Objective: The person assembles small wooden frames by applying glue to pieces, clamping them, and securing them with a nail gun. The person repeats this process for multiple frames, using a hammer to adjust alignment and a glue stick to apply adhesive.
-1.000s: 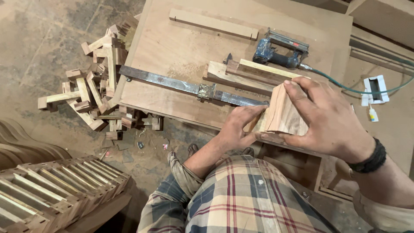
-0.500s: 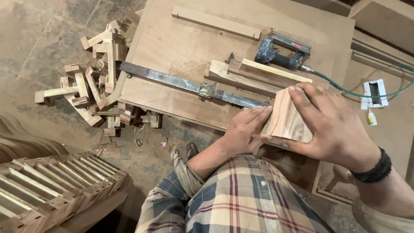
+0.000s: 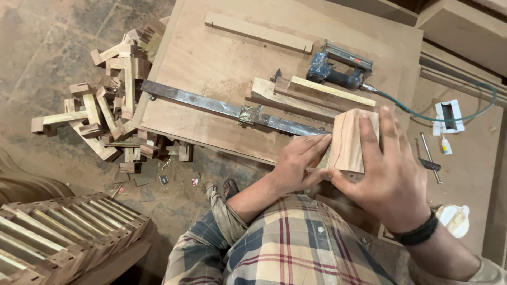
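A light wooden block (image 3: 348,138) stands at the near edge of a plywood worktop (image 3: 211,58). My right hand (image 3: 391,174) lies over its right side and top, fingers spread along it. My left hand (image 3: 298,163) presses flat against the block's left face, fingers together. A long metal bar clamp (image 3: 222,108) runs across the worktop and ends just beside my left hand.
A blue pneumatic nailer (image 3: 338,71) with a green hose (image 3: 449,113) sits at the back right. Wooden strips (image 3: 296,97) lie beside it, another strip (image 3: 259,31) further back. Offcuts (image 3: 105,116) are heaped on the floor at left. A slatted wooden frame (image 3: 58,232) lies lower left.
The block has turned more upright and its flat face now shows. My left hand has shifted from under the block to its left side.
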Action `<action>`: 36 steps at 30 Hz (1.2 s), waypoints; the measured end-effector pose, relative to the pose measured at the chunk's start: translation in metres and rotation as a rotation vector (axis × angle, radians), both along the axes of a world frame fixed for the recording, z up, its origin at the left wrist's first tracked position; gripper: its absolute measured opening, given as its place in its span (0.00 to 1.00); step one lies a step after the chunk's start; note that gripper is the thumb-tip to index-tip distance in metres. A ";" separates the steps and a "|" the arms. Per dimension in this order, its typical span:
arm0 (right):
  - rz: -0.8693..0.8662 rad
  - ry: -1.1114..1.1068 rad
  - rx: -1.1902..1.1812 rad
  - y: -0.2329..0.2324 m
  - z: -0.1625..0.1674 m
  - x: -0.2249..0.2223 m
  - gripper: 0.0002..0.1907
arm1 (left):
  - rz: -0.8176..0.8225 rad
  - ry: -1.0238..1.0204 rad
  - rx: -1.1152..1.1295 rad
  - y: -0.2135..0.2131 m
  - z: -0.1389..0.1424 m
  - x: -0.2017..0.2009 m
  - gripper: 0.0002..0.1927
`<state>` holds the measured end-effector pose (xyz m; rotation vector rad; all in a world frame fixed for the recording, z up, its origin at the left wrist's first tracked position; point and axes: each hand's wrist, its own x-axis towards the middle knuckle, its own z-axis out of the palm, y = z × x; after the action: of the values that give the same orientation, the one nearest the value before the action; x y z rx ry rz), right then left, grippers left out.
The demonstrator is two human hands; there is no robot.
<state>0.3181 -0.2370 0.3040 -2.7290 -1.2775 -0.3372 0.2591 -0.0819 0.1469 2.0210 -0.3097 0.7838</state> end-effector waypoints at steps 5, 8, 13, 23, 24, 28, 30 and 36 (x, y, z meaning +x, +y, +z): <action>-0.148 0.002 -0.010 -0.011 -0.011 -0.005 0.50 | -0.102 0.008 -0.072 -0.007 -0.021 0.012 0.43; -0.262 0.054 0.013 -0.030 -0.016 0.000 0.49 | -0.031 0.026 -0.244 -0.007 -0.064 0.020 0.39; -0.263 0.073 0.158 -0.079 -0.032 0.025 0.47 | 0.298 0.816 -0.271 -0.009 -0.165 0.031 0.26; -0.313 0.412 0.545 -0.195 -0.097 0.081 0.48 | 0.131 0.802 -0.608 -0.050 -0.191 0.027 0.24; -0.350 0.476 0.591 -0.206 -0.107 0.083 0.48 | 0.121 0.769 -0.608 -0.048 -0.183 0.023 0.25; -0.459 0.512 0.650 -0.242 -0.147 0.078 0.50 | 0.215 0.800 -0.398 -0.037 -0.144 -0.001 0.25; -0.558 0.596 0.640 -0.246 -0.169 0.072 0.49 | 0.310 0.867 -0.218 -0.026 -0.124 -0.006 0.26; -0.406 0.660 0.885 -0.221 -0.228 0.054 0.45 | 0.507 0.785 0.042 0.008 -0.078 -0.012 0.31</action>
<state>0.3722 -0.4579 0.0756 -2.0047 -0.2730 0.0030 0.2468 -0.0740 0.0692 2.2984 0.6575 0.2134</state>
